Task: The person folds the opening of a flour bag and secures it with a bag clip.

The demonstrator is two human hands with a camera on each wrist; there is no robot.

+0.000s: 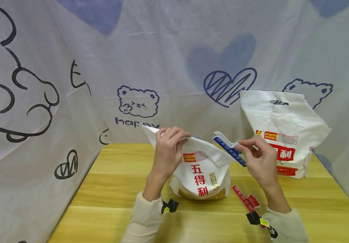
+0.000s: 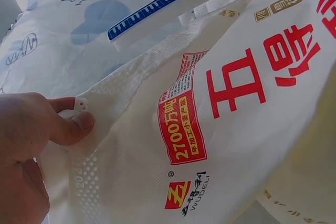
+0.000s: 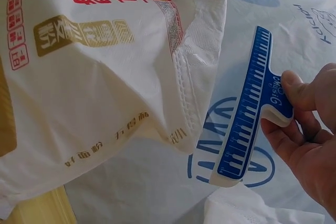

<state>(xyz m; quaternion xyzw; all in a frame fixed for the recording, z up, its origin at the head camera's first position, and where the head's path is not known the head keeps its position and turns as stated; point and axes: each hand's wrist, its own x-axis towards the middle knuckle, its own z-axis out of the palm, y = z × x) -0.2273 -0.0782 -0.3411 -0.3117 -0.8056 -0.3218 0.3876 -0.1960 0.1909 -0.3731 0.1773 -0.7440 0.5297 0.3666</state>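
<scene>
A white flour bag [image 1: 200, 175] with red characters stands on the table, its top edge folded over. My left hand [image 1: 169, 146] grips that top edge, thumb in front, as the left wrist view shows at the bag's rim [image 2: 100, 103]. Off the bag's right corner, my right hand [image 1: 259, 158] pinches the handle of a blue clip [image 3: 247, 108] with a piano-key pattern and white back. The clip's long bar slants close beside the bag's top and is apart from it in the right wrist view.
A second white flour bag [image 1: 280, 135] with a handle cutout stands upright at the back right. A red clip [image 1: 247, 200] of similar shape lies on the wooden table [image 1: 116, 189] near the right wrist. A patterned cloth [image 1: 168, 67] hangs behind and at the sides.
</scene>
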